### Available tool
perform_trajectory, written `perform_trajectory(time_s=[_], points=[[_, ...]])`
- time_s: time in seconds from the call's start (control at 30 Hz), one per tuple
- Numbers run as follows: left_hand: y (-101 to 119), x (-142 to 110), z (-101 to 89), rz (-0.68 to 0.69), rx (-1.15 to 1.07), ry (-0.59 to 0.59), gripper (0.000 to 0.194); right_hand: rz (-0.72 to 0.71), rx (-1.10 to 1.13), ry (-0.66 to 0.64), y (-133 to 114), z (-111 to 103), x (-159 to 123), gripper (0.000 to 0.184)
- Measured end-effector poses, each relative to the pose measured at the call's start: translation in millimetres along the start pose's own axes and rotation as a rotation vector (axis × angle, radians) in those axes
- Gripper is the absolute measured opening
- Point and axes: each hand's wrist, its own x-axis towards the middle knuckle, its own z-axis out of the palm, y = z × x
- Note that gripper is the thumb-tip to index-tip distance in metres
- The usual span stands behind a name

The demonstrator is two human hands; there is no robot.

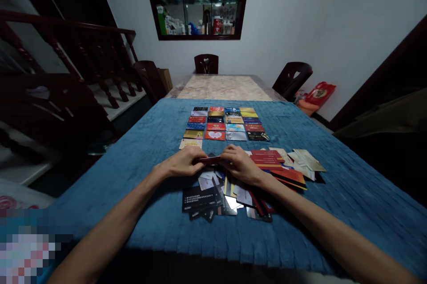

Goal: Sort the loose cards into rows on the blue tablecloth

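Between both hands is a dark red card [209, 160], seen nearly edge-on; whether it is one card or a small stack I cannot tell. My left hand [184, 160] pinches its left end, and my right hand [237, 162] grips its right end. Below and to the right of the hands spreads a loose pile of cards, with black cards [202, 199] at the front and red cards [267, 158] at the right. Farther off, several cards lie in neat overlapping columns, among them a card with a pink heart [215, 135]. A pale yellow card [191, 143] lies just beyond my left hand.
A blue cloth [143, 142] covers the near part of the table, and its marbled top [220, 86] shows at the far end. Dark wooden chairs [206, 64] stand around it. A red bag [320, 93] is on the right, a stair railing [66, 24] on the left.
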Motion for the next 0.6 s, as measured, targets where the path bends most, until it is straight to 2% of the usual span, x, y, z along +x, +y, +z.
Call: perform_trajectory(time_s=[0.23, 0.4, 0.6], points=[[1.6, 1.3, 0.7, 0.022, 0.012, 0.055, 0.02, -0.008, 0.011, 0.085, 0.4, 1.8, -0.5, 0.016], [-0.8, 3.0, 0.0, -0.005, -0.022, 0.213, 0.019, -0.011, 0.028, 0.138, -1.5, -0.3, 0.0, 0.016], [0.4, 5.9, 4.2, 0.004, -0.144, 0.33, 0.013, 0.027, 0.059, 0.137, -2.8, -2.8, 0.9, 0.014]])
